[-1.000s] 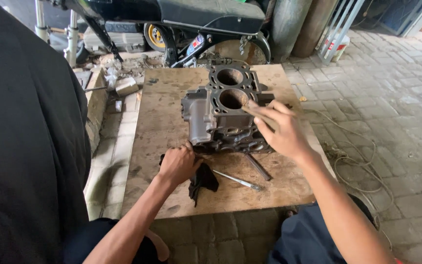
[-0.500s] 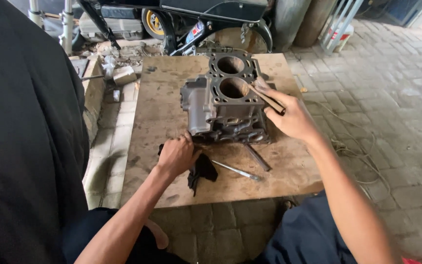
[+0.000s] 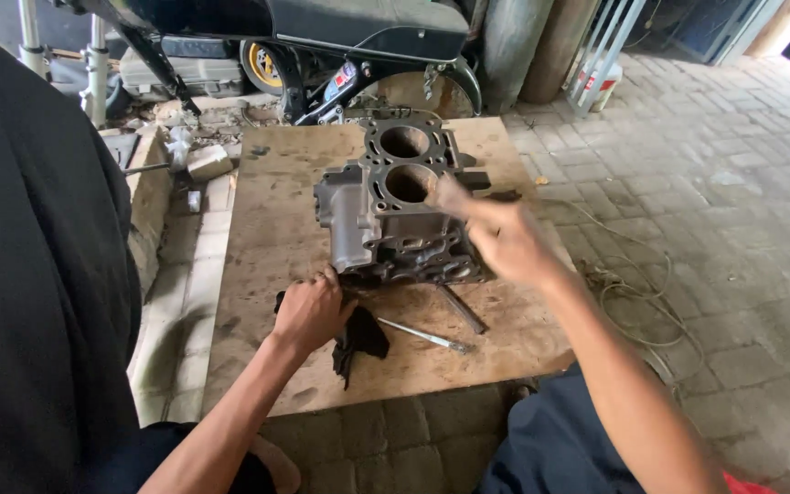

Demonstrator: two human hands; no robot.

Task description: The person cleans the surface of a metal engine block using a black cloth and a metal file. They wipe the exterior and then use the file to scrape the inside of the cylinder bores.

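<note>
Two bores face up on the engine block on the surface. My left hand presses a rag; right hand is blurred, fingers unclear. Block could tip if pushed.

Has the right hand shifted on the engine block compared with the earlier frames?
Yes. The right hand, blurred, has come off the engine block's top deck beside the near bore and now sits lower, at the block's right side toward the person.

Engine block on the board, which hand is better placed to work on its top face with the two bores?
Probably the right hand: it hovers, blurred, beside the engine block at the height of its top. The left hand is low at the block's base, by the black rag.
</note>
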